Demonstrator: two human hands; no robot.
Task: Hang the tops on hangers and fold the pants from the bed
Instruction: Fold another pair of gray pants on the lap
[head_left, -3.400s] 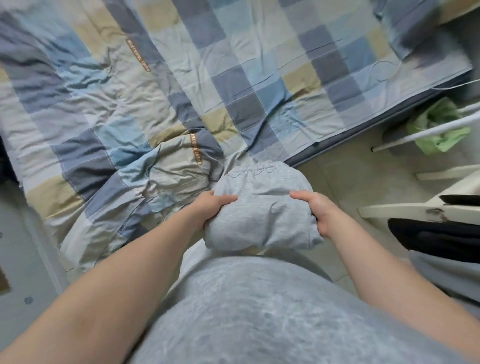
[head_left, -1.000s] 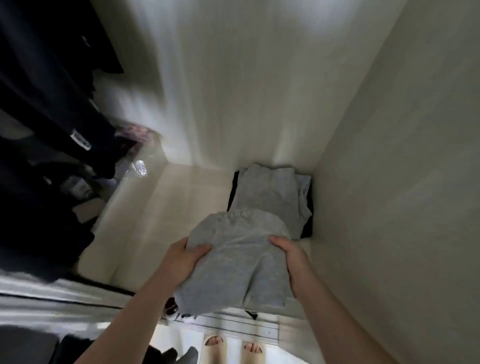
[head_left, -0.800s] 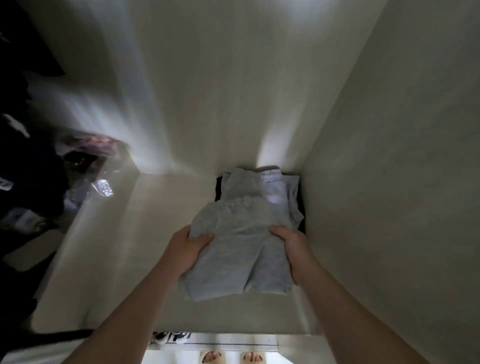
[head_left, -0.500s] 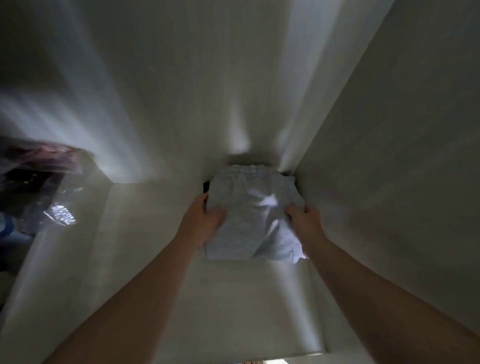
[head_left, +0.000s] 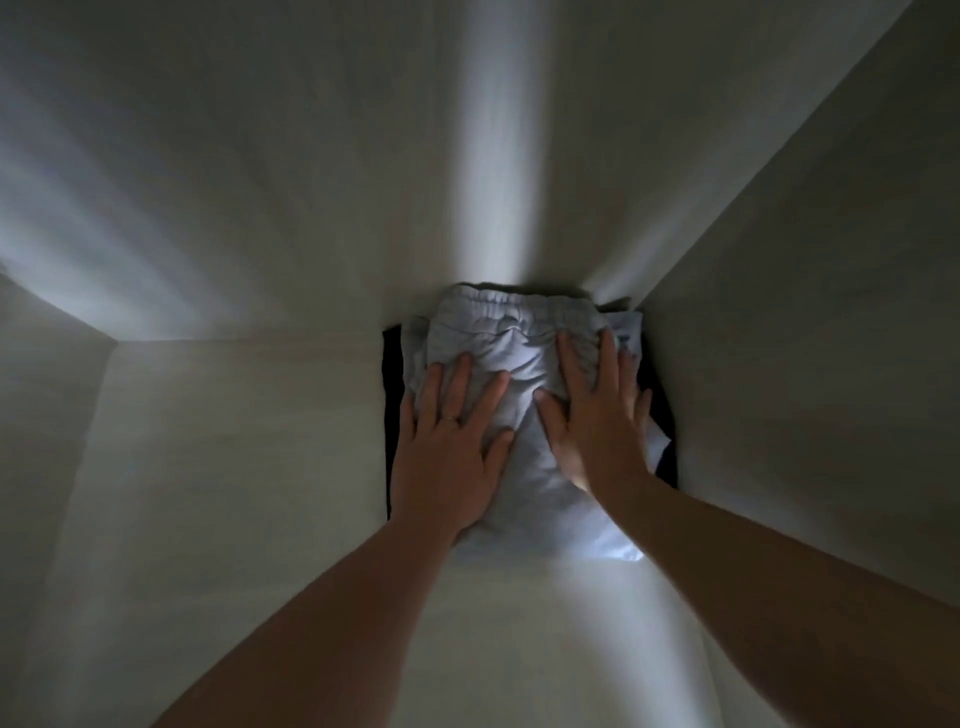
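Observation:
The folded light grey pants (head_left: 524, 457) lie on top of a small stack of folded clothes in the back right corner of a pale wardrobe shelf (head_left: 249, 467). Their elastic waistband faces the back wall. A dark folded garment (head_left: 392, 395) shows under the stack at its left and right edges. My left hand (head_left: 449, 441) lies flat with spread fingers on the left half of the pants. My right hand (head_left: 597, 415) presses flat on the right half, fingers straight.
The shelf's back wall (head_left: 467, 156) stands right behind the stack and the right side wall (head_left: 805, 312) is close beside it. The left part of the shelf shows only its pale surface. The light is dim.
I carried the folded grey pants from the bed into the wardrobe and set them on the stack. Both hands let go of the sides and now lie flat on top.

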